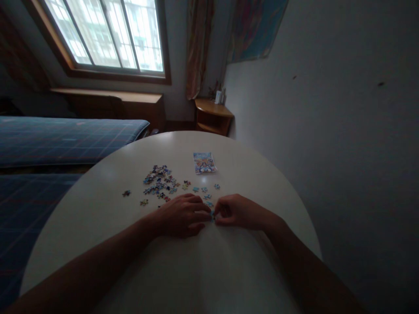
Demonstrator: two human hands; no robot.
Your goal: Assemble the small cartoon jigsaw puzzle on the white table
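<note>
Close in front of me on the table, my left hand (185, 214) lies palm down with its fingers stretched to the right. Their tips touch small blue puzzle pieces (212, 216), and the thumb is apart from them. From the other side my right hand (238, 212) pinches the edge of these pieces between thumb and curled forefinger. How the pieces join is too small and dark to tell. Just beyond the fingertips lie several loose light-blue puzzle pieces (204, 189). A heap of mixed puzzle pieces (159, 179) spreads beyond my left hand, which partly hides its nearest pieces.
The round white table (255, 170) carries a small printed picture sheet or packet (204, 163) past the pieces. A stray puzzle piece (126, 193) lies at the left. A bed with plaid cover (65, 139) stands left, a wall (343, 152) right, and a corner shelf (214, 109) behind.
</note>
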